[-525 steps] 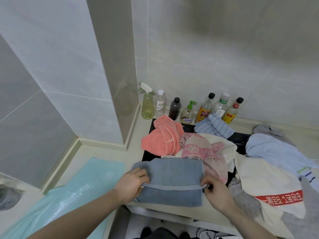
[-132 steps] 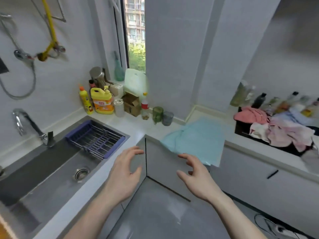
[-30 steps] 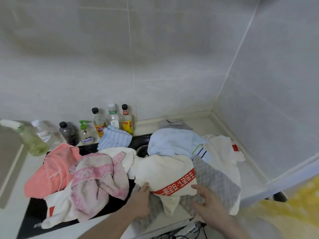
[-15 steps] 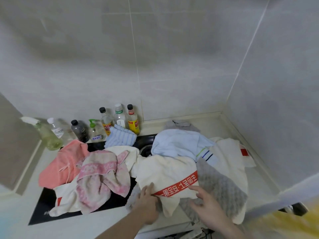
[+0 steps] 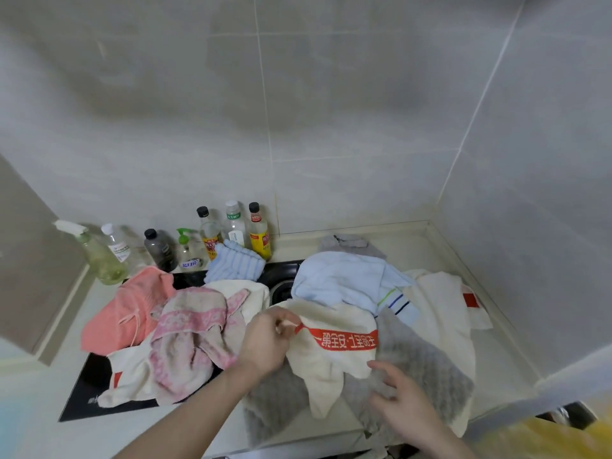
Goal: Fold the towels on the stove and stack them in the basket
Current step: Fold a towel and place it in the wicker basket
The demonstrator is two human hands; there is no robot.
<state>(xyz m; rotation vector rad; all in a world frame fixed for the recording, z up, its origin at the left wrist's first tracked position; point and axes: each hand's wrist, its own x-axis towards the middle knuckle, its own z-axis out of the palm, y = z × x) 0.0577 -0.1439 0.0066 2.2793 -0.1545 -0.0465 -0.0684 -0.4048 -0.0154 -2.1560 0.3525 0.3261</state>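
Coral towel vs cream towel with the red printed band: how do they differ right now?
The coral pink towel is plain and untouched at the stove's left; the cream towel with the red printed band lies front-centre, its band end in the grip of the left hand. Coral lies crumpled on the black stove top; cream drapes over a grey towel. Both are unfolded.

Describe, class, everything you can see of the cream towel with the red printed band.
The cream towel looks like soft terry, crumpled and unfolded on the pile at the stove's front. A red band with white characters crosses it. The left hand pinches its edge at the band's left end. Its lower corner drapes over the grey towel; the right hand hovers beside it.
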